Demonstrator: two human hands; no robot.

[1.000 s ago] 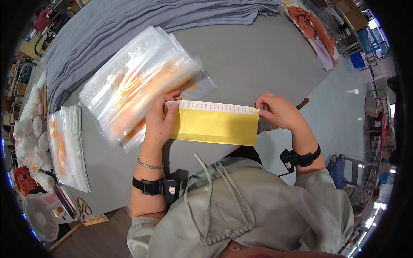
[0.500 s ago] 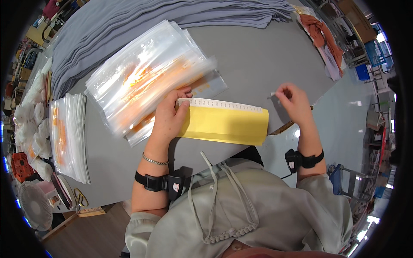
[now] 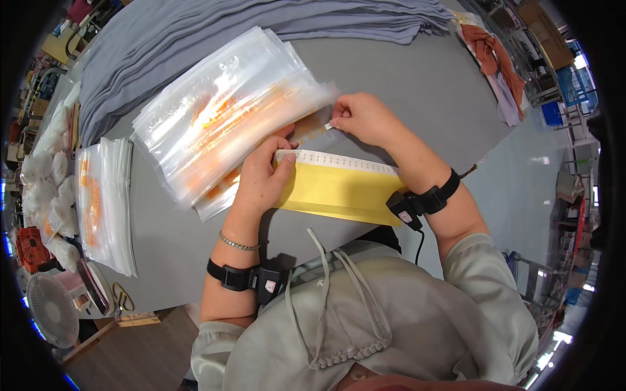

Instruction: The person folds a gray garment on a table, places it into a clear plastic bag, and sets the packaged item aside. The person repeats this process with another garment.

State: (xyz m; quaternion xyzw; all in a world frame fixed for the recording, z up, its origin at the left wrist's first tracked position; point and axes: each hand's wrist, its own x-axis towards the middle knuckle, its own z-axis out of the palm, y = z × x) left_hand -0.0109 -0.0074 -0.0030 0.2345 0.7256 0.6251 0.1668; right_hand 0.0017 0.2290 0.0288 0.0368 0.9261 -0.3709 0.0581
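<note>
A yellow sheet with a white strip of small labels along its top edge (image 3: 339, 186) lies on the grey table (image 3: 417, 85) just in front of me. My left hand (image 3: 261, 179) presses on the sheet's left end, thumb on the strip. My right hand (image 3: 362, 117) has reached over to the stack of clear plastic bags with orange print (image 3: 228, 124). It pinches a small white sticker (image 3: 329, 126) against the stack's right edge. Both wrists carry black bands.
A second pile of clear bags (image 3: 104, 202) lies at the left. Folded grey fabric (image 3: 195, 32) covers the table's far side. Orange garments (image 3: 489, 45) lie at the far right corner. A small fan (image 3: 52, 313) and scissors (image 3: 120, 300) sit at the lower left.
My right hand left the sheet's right end, swung left and came down on the bag stack with a small sticker. My left hand stayed on the sheet's left end.
</note>
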